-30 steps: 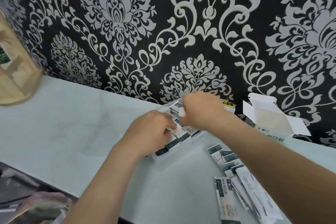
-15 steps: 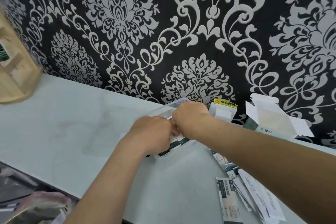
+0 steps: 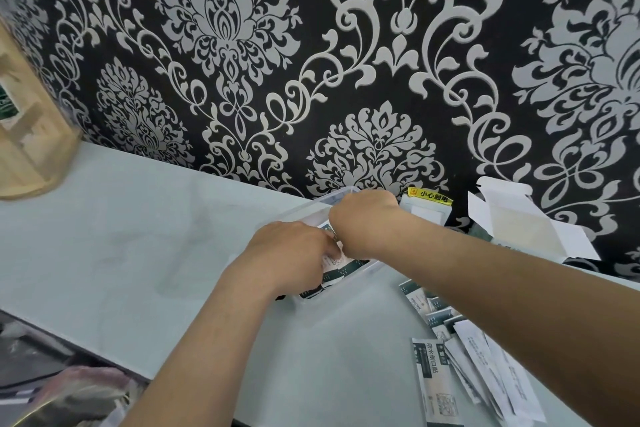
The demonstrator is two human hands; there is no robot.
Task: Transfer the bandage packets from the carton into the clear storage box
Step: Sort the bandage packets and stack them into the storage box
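A wooden rack (image 3: pixel 27 135) stands at the far left of the surface (image 3: pixel 138 236). The left grip (image 3: pixel 294 253) reaches into the clear storage box (image 3: pixel 311 209), fingers bent down onto the bandage packets (image 3: pixel 351 267) inside. The right grip (image 3: pixel 363 218) curls over the box just beside it. Whether either pinches a packet, I cannot tell. Loose packets (image 3: pixel 433 367) lie right of the box, and the open carton (image 3: pixel 519 222) sits by the wall.

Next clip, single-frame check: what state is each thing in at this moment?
clear storage box, open, no lid, partly filled
packets in the box, lying overlapped
loose packets, spread on the table, outside the box
carton, open, flaps up
left hand, in the box, fingers on packets, grip unclear
right hand, in the box, fingers hidden
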